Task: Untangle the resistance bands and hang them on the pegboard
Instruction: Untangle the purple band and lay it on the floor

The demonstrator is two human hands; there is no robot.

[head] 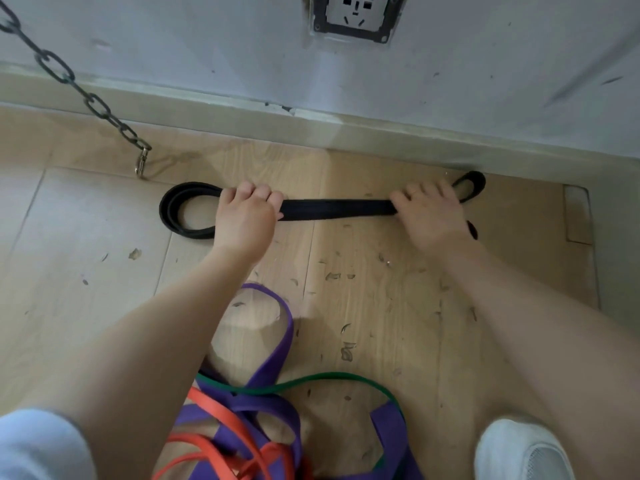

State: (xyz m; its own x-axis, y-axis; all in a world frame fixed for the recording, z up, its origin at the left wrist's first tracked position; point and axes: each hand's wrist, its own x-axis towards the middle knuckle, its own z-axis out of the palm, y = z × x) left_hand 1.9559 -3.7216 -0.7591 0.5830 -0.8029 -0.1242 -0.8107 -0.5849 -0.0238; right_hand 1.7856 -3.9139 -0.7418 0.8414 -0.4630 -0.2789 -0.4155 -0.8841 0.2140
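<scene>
Hands both down on the wooden floor (pixel 363 306), clamped around the black band (pixel 336 209), which lies stretched flat in a line just in front of the skirting board (pixel 381 133). Left hand (pixel 247 216) curled over the band near its left end, fingers wrapped round it, with a doubled-up loop of band spilling out past the knuckles toward the left. Right hand (pixel 431 211) gripping the other end the same way, fingers folded over the strap, a smaller loop poking out beyond it by the wall. Straight, flat stretch of band running between the two fists, looking like several layers stacked, though hard to count from this angle. Closer to the camera, a messy pile not yet sorted: wide purple band (pixel 273 368) looping up toward the left forearm, thin green band (pixel 329 377) arcing across it, orange band (pixel 221 414) criss-crossing over the purple at the bottom edge. All three overlapping, well apart from the black one. Dark chain (pixel 69 77) hanging in diagonally from the upper left, ending in a metal clip (pixel 141 166) that sits at floor level just left of the black loop, not touching it. Wall socket (pixel 356 15) up top on the grey wall. White shoe (pixel 516 452) at the bottom right, pale sleeve (pixel 38 445) at the bottom left.
</scene>
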